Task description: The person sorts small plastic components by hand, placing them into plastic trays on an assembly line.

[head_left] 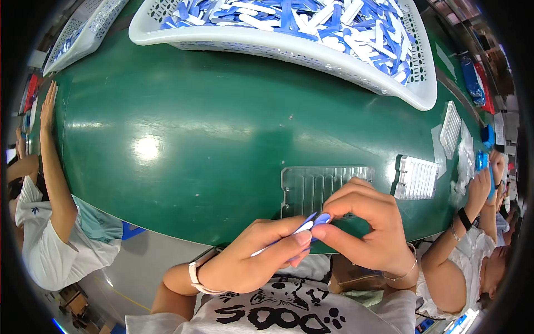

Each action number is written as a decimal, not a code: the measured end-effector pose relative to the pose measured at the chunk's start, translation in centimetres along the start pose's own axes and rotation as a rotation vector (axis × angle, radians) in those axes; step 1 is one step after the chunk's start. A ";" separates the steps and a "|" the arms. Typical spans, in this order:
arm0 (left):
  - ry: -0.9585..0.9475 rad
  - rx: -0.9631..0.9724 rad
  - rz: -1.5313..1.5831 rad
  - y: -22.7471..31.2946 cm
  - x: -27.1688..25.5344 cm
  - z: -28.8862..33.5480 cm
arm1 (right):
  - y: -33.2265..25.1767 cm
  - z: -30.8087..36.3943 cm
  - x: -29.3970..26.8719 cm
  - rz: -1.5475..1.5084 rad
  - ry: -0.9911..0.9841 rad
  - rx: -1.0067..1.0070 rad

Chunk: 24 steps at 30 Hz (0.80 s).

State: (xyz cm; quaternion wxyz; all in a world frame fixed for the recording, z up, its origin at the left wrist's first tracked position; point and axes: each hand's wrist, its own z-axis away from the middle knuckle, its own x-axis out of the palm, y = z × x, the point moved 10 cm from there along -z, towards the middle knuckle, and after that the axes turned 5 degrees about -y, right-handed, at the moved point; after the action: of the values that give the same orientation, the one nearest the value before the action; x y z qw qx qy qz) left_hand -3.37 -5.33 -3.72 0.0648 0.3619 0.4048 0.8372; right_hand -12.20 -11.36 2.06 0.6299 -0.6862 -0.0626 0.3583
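Low in front of me, my left hand (250, 256) is closed round a few slim blue-and-white plastic strips (305, 226), thumb pressed over them. My right hand (370, 225) meets it from the other side, thumb and forefinger pinching the rounded blue end of a strip (321, 219). How many strips there are is hidden by the fingers. Just beyond the hands, a clear grooved plastic tray (297, 186) lies on the green table (211, 122); my right hand covers part of it.
A white perforated basket (245, 37) heaped with blue and white strips (311, 16) stands at the far side. Another basket (83, 42) is at far left. White ribbed trays (417, 177) lie to the right. Co-workers sit on both sides, one arm (53, 161) on the left table edge.
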 end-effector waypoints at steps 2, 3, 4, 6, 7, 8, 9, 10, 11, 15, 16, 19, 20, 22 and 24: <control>0.000 -0.006 -0.010 -0.2 -0.1 -0.3 | 0.4 0.1 0.0 -0.051 -0.026 0.020; 0.005 -0.007 -0.009 -0.2 0.0 -0.5 | 0.3 0.3 -0.1 -0.054 -0.030 0.018; 0.059 -0.003 -0.046 -0.1 -0.3 -0.6 | 0.9 0.7 -0.6 -0.073 0.001 0.068; 0.138 -0.003 -0.051 0.1 -0.6 -0.8 | 1.6 1.2 -1.5 -0.090 0.052 0.109; 0.136 -0.003 -0.050 0.0 -0.4 -1.0 | 1.9 1.5 -1.6 -0.088 0.052 0.111; 0.154 0.024 -0.060 0.1 -0.4 -1.0 | 2.0 1.9 -1.9 -0.110 0.069 0.104; 0.170 0.049 -0.072 0.3 -0.5 -1.0 | 2.1 2.3 -2.0 -0.134 0.087 0.098; 0.168 0.047 -0.073 0.3 -0.5 -1.0 | 2.0 2.4 -1.9 -0.135 0.089 0.100; 0.135 0.012 -0.019 0.1 -0.3 -1.0 | 1.2 2.4 -2.1 -0.111 0.124 0.032; 0.021 -0.102 0.024 0.2 0.4 -0.9 | 0.3 3.2 -2.0 -0.065 0.133 -0.227; 0.012 -0.111 0.043 0.1 0.7 -0.9 | -0.1 3.3 -2.3 -0.027 0.167 -0.256; -0.041 -0.128 0.051 0.1 1.2 -0.9 | -0.3 3.5 -2.7 -0.101 0.234 -0.292; -0.041 -0.126 0.051 0.1 1.3 -0.9 | -0.1 3.4 -2.8 -0.100 0.233 -0.293; 0.048 -0.193 0.127 -0.6 0.9 -0.7 | -1.9 3.9 -2.6 0.151 0.202 -0.496; 0.079 -0.169 0.158 -0.7 0.7 -0.4 | -1.5 4.4 -3.9 0.018 0.252 -0.484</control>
State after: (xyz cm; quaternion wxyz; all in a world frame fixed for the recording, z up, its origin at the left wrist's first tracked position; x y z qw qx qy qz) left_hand -4.29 -4.83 -3.95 0.0129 0.3524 0.3054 0.8845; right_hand -17.06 -9.59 5.26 0.4472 -0.8565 -0.0612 0.2503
